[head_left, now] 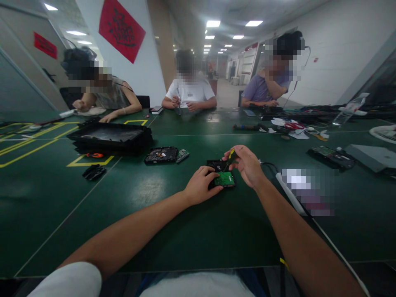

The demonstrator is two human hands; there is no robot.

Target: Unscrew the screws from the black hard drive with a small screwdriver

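A hard drive (221, 166) lies on the green table in front of me, its green circuit board (225, 179) facing up on the near side. My left hand (201, 186) grips the drive from the left, fingers over the board and thumb along the near edge. In my right hand (248, 166) is a screwdriver (232, 153) with a yellow and black handle, held upright and slightly tilted between the fingers. Its tip points down at the drive; whether it touches a screw is too small to tell.
Left of my hands lie another opened hard drive (161, 155) and a small circuit board (182, 155). Beyond are a black tray (113, 134) and orange-handled tool (94, 155). At right are a power strip (291, 194), a drive (331, 156) and a bottle (349, 110). Three people sit opposite.
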